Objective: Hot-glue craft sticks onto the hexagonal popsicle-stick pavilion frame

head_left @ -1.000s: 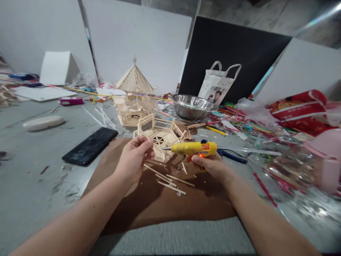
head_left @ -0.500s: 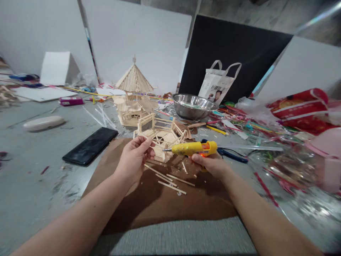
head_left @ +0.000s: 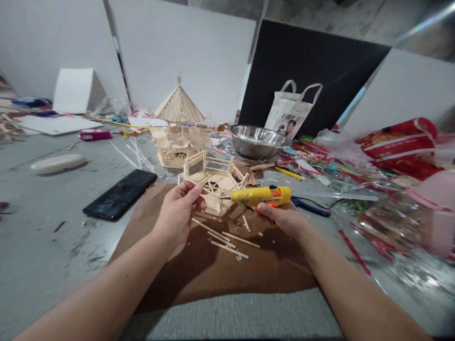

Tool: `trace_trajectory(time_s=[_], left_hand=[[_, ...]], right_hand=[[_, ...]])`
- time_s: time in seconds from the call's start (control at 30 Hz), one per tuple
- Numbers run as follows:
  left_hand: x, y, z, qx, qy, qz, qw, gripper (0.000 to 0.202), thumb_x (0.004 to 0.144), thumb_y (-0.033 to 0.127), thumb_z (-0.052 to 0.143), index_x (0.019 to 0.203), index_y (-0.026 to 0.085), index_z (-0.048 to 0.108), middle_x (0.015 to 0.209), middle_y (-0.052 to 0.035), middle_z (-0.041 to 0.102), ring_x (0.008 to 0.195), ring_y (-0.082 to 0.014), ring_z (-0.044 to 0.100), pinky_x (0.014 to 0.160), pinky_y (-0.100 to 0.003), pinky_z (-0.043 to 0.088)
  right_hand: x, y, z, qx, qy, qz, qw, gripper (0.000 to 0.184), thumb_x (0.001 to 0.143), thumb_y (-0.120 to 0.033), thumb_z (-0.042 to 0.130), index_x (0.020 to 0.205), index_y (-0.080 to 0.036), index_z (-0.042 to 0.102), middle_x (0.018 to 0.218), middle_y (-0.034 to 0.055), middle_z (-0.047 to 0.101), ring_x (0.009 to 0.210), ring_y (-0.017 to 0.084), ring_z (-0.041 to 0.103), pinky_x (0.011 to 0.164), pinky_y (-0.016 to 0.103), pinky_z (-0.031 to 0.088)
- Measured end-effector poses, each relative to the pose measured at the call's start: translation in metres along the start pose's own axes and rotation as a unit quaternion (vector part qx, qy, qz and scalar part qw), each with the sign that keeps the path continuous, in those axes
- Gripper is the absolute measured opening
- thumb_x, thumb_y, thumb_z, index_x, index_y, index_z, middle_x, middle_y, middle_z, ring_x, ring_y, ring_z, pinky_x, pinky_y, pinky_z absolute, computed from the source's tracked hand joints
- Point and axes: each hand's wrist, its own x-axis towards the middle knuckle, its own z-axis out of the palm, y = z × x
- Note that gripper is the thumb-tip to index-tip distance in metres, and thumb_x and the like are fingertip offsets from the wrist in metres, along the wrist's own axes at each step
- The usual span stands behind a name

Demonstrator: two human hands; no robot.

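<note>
Pinching a thin stick (head_left: 208, 191) in left hand (head_left: 179, 204), clasping yellow glue gun (head_left: 261, 195) in right hand (head_left: 280, 217)
Could burn fingertips (head_left: 196, 190) by edging the probably hot nozzle (head_left: 225, 197) left, or jar the stick framework (head_left: 213, 207), just on the far side, by reaching

Smooth yellow plastic glue gun (head_left: 256, 194) with metal nozzle (head_left: 225, 197), matt pale wooden stick frame (head_left: 226, 183), glossy round silvery metal bowl (head_left: 256, 151)
</note>
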Motion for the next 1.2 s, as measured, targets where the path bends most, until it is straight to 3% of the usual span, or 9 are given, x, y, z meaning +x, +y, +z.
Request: trace_trajectory(time_s=[1.2], left_hand=[[-0.0016, 0.0016, 0.0002, -0.003, -0.007, 0.007, 1.000, 0.020, 0.064, 0.025, 0.062, 0.064, 0.013, 0.047, 0.054, 0.0053, 0.048, 0.041, -0.0023, 0.044, 0.040, -0.014, 0.037]], right_hand=[[0.0020, 0.0027, -0.0021, 0.023, -0.012, -0.006, 1.000, 0.030, 0.056, -0.045, 0.065, 0.057, -0.019, 0.052, 0.043, -0.0045, 0.046, 0.034, 0.005, 0.038, 0.031, 0.019, 0.030]])
